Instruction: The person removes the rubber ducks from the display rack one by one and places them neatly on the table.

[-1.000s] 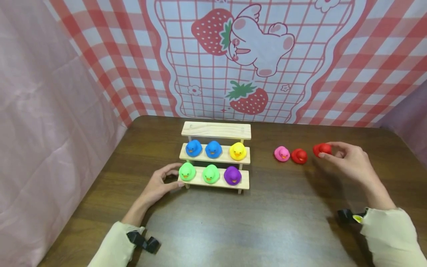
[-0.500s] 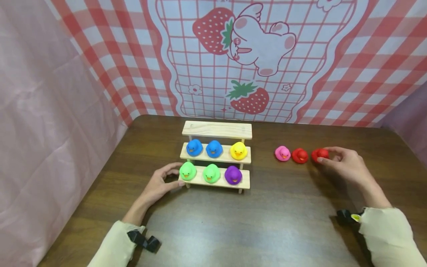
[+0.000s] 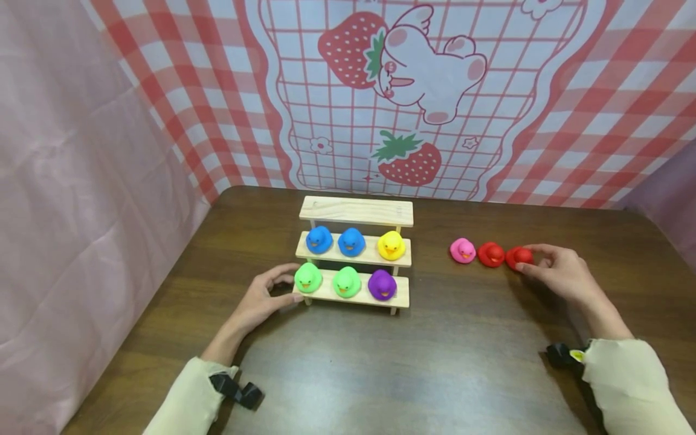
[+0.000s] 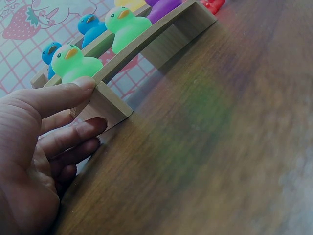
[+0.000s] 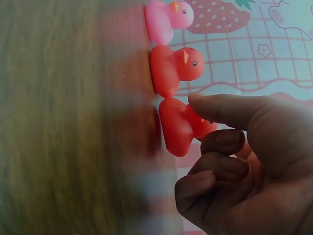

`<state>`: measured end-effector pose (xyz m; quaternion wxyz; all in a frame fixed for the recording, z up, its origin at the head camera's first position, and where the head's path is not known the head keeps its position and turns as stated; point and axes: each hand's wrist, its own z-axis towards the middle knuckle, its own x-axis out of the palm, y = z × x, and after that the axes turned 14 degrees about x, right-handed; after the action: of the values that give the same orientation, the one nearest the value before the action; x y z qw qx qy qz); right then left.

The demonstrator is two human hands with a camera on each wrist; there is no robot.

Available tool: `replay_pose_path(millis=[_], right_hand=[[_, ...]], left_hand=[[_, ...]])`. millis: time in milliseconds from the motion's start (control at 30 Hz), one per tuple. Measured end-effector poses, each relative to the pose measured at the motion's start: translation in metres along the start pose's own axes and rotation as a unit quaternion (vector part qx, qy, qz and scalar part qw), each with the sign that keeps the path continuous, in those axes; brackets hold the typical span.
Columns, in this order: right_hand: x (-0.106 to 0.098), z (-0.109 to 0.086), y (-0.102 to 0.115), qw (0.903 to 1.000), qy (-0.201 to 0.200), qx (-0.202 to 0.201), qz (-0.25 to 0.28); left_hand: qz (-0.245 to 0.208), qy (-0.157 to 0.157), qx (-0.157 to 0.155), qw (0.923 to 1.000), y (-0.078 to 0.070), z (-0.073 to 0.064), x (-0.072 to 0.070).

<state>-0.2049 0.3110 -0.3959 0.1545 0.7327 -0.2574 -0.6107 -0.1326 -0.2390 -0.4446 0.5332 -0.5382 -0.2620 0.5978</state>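
A curtained-off nook, whether home or studio unclear: a checked strawberry cloth (image 3: 337, 115) hangs at twelve o'clock, a pink curtain (image 3: 81, 199) at nine, edging a wooden counter (image 3: 391, 368).

Smooth rubbery ducks (image 5: 178, 128), wooden rack (image 3: 356, 211)

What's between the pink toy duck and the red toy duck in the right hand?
Another red toy duck sits between the pink duck and the held red duck, as head and right wrist views show.
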Motion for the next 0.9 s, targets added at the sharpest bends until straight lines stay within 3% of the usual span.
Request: replay_pose_path(millis=[733,900], right_hand=[[-0.003,-0.001,-0.002,1.0,0.003,0.002,0.009],[-0.011,-0.008,0.0,0.9996,-0.021,-0.004,0.017]], left_hand=[[0.003,0.0,0.004,1.0,0.0,0.0,-0.001],[0.003,0.0,0.002,1.0,-0.002,0.0,0.0]])
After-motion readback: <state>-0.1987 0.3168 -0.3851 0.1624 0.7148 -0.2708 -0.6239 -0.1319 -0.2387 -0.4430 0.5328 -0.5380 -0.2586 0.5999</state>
